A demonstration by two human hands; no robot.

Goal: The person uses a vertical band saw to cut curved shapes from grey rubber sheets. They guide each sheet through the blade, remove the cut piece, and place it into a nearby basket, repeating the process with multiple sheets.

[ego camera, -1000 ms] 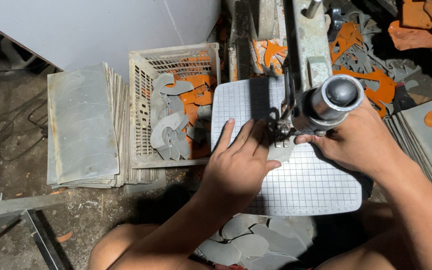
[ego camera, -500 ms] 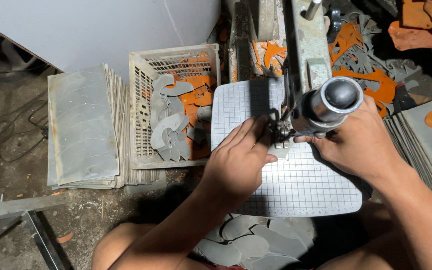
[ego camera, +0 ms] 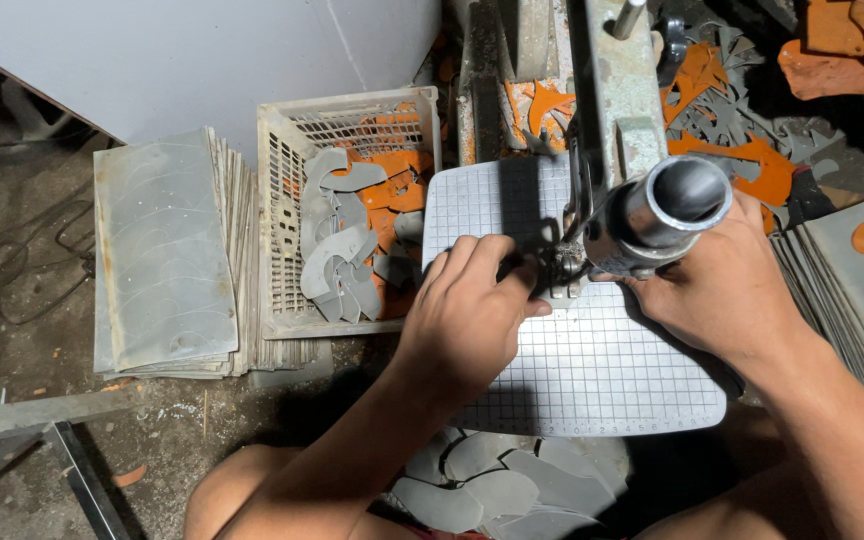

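At the near edge, cut pieces: grey curved offcuts (ego camera: 482,485) lie heaped below the table's front edge, partly cut off by the picture's bottom.
Left hand: the left hand (ego camera: 472,310) lies palm down on the gridded saw table (ego camera: 592,370), fingers curled together and pointing right toward the blade area; it seems to press a small piece flat, but the piece itself is hidden under the fingers.
Right hand: the right hand (ego camera: 722,290) comes in from the right, fingers bent toward the same spot, mostly masked by the round metal housing (ego camera: 667,205) above it; whether it pinches anything I cannot tell.
Workpiece: it sits between the two sets of fingertips, at the blade point (ego camera: 559,262); both hands are about equally near, one on each side. Its shape and long axis cannot be made out.
Blade: too thin and shadowed to see clearly.
Left of the table: a white plastic crate (ego camera: 282,200) holds grey and orange cut shapes; beside it stands a stack of grey sheets (ego camera: 162,250).
Far side: the machine arm (ego camera: 617,90) runs away from the viewer, orange scraps (ego camera: 752,170) scattered to its right.
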